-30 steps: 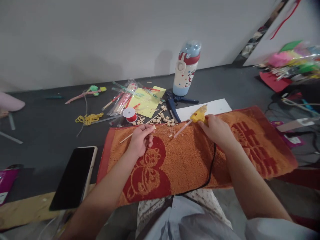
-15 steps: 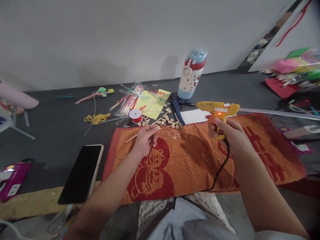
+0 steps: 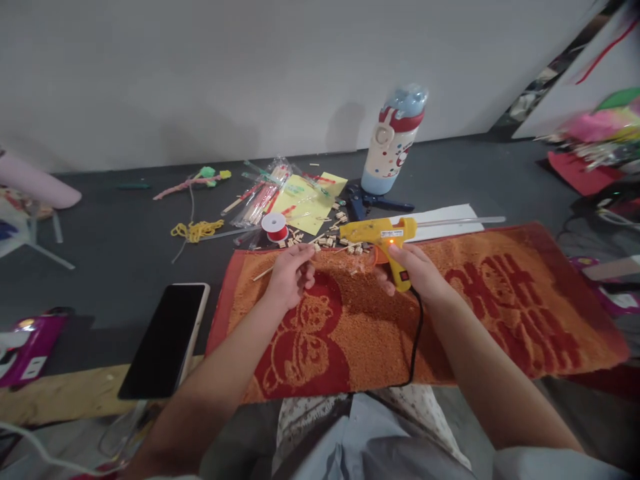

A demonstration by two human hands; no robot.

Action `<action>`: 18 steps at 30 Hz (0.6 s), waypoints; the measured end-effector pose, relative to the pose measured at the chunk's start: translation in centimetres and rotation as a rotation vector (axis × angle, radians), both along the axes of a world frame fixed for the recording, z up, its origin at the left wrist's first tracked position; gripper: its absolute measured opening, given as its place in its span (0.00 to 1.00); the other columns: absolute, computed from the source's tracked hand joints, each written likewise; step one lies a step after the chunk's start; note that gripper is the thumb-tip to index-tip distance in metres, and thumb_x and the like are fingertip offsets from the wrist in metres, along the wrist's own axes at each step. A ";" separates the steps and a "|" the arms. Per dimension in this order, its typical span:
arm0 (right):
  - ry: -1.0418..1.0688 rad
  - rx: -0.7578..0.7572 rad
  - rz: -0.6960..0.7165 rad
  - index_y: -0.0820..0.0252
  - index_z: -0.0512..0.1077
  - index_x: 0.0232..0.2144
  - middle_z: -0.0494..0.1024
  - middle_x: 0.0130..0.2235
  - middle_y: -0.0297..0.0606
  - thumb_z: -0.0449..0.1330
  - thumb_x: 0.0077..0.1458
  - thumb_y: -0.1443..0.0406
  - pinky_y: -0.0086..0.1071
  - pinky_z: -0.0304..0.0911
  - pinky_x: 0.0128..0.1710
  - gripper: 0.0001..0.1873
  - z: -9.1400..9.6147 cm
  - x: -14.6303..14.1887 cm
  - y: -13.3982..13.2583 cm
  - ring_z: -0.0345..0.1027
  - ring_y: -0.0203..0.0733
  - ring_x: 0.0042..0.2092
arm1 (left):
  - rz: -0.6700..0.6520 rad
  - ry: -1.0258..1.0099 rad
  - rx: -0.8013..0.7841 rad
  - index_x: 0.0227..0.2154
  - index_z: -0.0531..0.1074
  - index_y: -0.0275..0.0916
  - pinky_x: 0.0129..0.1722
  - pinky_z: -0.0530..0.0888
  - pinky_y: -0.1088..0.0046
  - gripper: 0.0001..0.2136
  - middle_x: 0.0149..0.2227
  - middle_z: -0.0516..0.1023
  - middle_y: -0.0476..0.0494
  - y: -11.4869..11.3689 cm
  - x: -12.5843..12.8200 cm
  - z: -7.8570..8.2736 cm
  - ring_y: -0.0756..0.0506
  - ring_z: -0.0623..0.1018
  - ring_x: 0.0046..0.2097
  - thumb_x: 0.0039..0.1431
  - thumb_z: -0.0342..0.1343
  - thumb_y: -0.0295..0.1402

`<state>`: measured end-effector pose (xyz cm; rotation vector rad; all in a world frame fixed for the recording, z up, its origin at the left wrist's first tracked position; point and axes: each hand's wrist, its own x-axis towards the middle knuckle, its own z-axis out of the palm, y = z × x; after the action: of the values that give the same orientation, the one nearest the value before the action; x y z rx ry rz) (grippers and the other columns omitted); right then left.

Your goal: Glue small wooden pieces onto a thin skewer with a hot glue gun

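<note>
A yellow hot glue gun is gripped in my right hand, its orange light lit and its nozzle pointing left. A clear glue stick juts from its back, and a black cord hangs from its handle. My left hand pinches a small wooden piece between thumb and fingertips, a short way left of the nozzle. Both hands are over an orange and red towel. Behind them lies a pile of small wooden pieces, and a thin stick rests beside my left hand.
A red ribbon spool, yellow paper, packaged sticks, blue-handled pliers and a bottle stand or lie behind the towel. To the left are a phone, yellow cord and a purple power strip.
My right hand has brought the glue gun leftward, nearer to my left hand. My left hand keeps its pinch in about the same place. The view has shifted slightly.
</note>
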<state>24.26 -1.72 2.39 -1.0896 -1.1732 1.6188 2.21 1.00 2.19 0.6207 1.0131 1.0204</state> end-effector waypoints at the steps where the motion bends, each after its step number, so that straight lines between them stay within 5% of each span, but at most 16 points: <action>1: 0.007 -0.002 0.007 0.61 0.70 0.28 0.69 0.20 0.31 0.60 0.49 0.43 0.27 0.55 0.14 0.26 -0.3 -0.1 0.1 0.60 0.31 0.15 | 0.000 -0.002 0.001 0.28 0.67 0.36 0.11 0.56 0.83 0.15 0.24 0.70 0.55 0.0 0.0 0.0 0.58 0.62 0.16 0.39 0.67 0.33; 18: 0.052 -0.048 0.082 0.61 0.69 0.29 0.67 0.20 0.29 0.59 0.52 0.46 0.26 0.53 0.14 0.23 -2.5 0.3 0.2 0.59 0.30 0.15 | -0.024 0.008 0.015 0.28 0.69 0.36 0.10 0.55 0.82 0.10 0.25 0.71 0.53 0.0 0.3 -0.4 0.59 0.62 0.16 0.45 0.65 0.33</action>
<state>24.52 -1.53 -0.07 -1.0359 -1.1634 1.7362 2.53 0.99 1.80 0.6484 1.0041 1.0063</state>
